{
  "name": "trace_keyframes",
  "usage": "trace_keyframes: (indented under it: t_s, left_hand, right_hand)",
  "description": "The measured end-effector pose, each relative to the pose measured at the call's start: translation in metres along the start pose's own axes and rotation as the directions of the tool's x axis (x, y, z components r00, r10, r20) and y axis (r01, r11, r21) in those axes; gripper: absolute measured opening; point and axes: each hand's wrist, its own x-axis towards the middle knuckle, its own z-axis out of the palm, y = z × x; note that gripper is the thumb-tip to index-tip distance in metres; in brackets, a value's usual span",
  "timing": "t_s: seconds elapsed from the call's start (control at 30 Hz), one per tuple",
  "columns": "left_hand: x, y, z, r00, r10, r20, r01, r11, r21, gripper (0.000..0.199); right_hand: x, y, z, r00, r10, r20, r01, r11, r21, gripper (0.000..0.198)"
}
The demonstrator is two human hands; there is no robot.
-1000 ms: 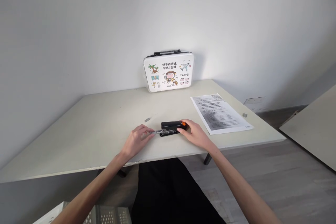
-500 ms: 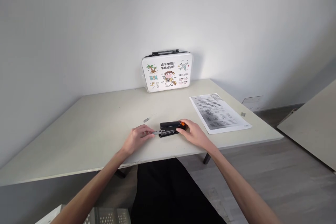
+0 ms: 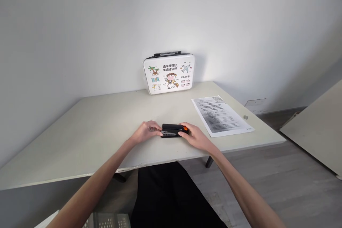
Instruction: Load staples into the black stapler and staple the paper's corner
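Observation:
A black stapler point(image 3: 171, 129) with an orange part at its right end lies on the table near the front edge. My right hand point(image 3: 194, 136) is closed around that right end, thumb on the near side. My left hand point(image 3: 148, 131) is at the opposite end, with thumb and fingers bent together against the stapler's tip. A metal staple tray point(image 3: 168, 133) shows between the stapler's upper and lower parts, mostly inside the body. The left fingers partly hide its outer end.
A printed sheet point(image 3: 221, 117) lies to the right of the stapler. Beyond it is a small grey piece point(image 3: 245, 117) near the table's right edge. A white case point(image 3: 170, 73) with cartoon prints leans on the wall. A perforated container point(image 3: 108, 219) stands below the table.
My left hand has moved right, and the metal tray has slid into the stapler. The small grey strip seen behind the left hand before is now hidden. My right hand keeps its hold.

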Motion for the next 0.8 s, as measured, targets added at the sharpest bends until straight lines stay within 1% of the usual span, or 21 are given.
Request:
trace_keyframes:
  t_s: [0.23, 0.4, 0.53, 0.67, 0.8]
  left_hand:
    - [0.013, -0.005, 0.001, 0.999, 0.018, 0.040, -0.016, 0.998, -0.052, 0.045]
    - [0.020, -0.007, 0.002, 0.996, 0.050, 0.072, -0.045, 0.996, -0.071, 0.042]
    - [0.024, -0.008, 0.002, 0.995, 0.068, 0.076, -0.063, 0.996, -0.059, 0.042]
    - [0.023, -0.007, 0.003, 0.995, 0.066, 0.072, -0.063, 0.997, -0.039, 0.043]
    - [0.014, -0.001, 0.003, 0.998, 0.051, 0.045, -0.051, 0.999, -0.008, 0.045]
  right_hand:
    - [0.000, 0.000, -0.002, 1.000, 0.015, 0.018, -0.015, 1.000, 0.011, 0.035]
    - [-0.002, 0.002, -0.005, 0.999, 0.015, 0.045, -0.017, 0.999, 0.040, 0.034]
    - [-0.002, 0.004, -0.005, 0.999, 0.020, 0.046, -0.021, 0.999, 0.028, 0.034]
    - [-0.001, 0.004, -0.004, 0.999, 0.016, 0.033, -0.016, 1.000, 0.024, 0.034]
    - [-0.001, 0.002, -0.002, 1.000, 0.013, 0.020, -0.014, 0.999, 0.038, 0.034]
